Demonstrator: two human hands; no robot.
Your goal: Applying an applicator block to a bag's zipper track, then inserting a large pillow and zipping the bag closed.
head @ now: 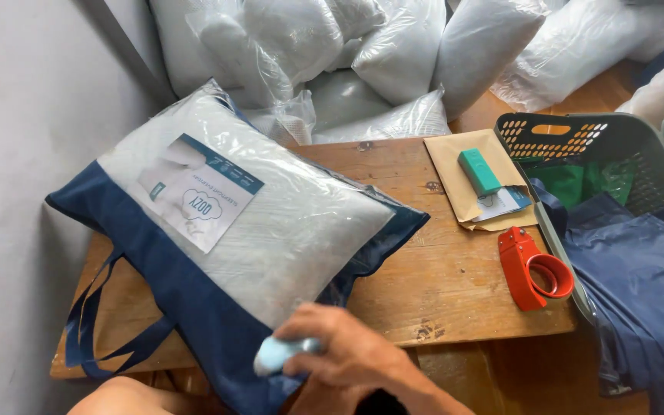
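A: Right hand (347,357) is closed round a small pale blue object (274,356), at the near corner of the pillow bag (232,230).
B: Bag axis?
A: Diagonal, far-left to near-right. Left hand: just a forearm (128,398) near that corner; state unclear.

The right hand (343,357) covers most of a pale blue object (277,355), the bottom edge cuts its wrist, and the left hand is out of view.
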